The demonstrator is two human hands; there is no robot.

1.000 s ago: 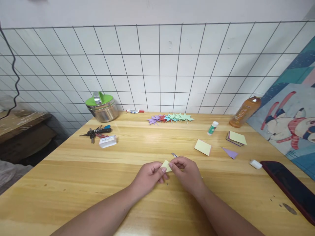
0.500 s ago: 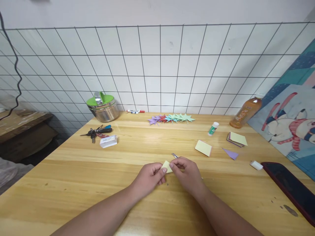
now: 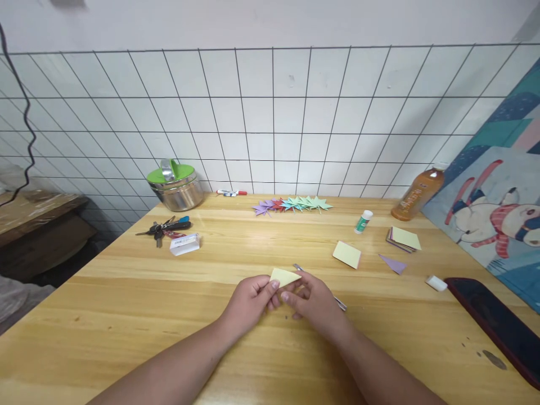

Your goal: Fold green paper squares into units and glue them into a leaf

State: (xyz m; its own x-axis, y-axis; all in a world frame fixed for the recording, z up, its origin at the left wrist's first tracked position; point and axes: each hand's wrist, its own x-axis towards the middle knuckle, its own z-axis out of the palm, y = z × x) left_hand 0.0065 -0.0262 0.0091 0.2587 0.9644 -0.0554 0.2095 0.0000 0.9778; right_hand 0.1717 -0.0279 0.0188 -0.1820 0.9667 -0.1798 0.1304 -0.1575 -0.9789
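Note:
A folded piece of pale yellow paper (image 3: 283, 277), pointed at its right end, is held just above the wooden table. My left hand (image 3: 253, 298) is closed on its left end, thumb on top and fingers beneath. My right hand (image 3: 314, 298) has its curled fingers at the pointed right end; the thumb lies below the paper's lower edge. Partly hidden under my right hand is a slim metal tool (image 3: 340, 304), whose other end sticks out beyond the fingers. To the right lie a pale yellow paper stack (image 3: 347, 255) and a folded purple paper piece (image 3: 393, 264).
Folded paper leaves in several colours (image 3: 291, 205) lie near the wall. On the left are a green-lidded steel pot (image 3: 177, 188), keys (image 3: 164, 228) and a small white box (image 3: 184, 244). Rightward stand a glue stick (image 3: 363, 221), bottle (image 3: 417, 194), another paper stack (image 3: 404, 238), eraser (image 3: 436, 283) and phone (image 3: 493, 326).
The yellow paper now shows a wider face with its point toward the right. My right thumb has come off it and dropped lower. More of the metal tool shows beside my right hand.

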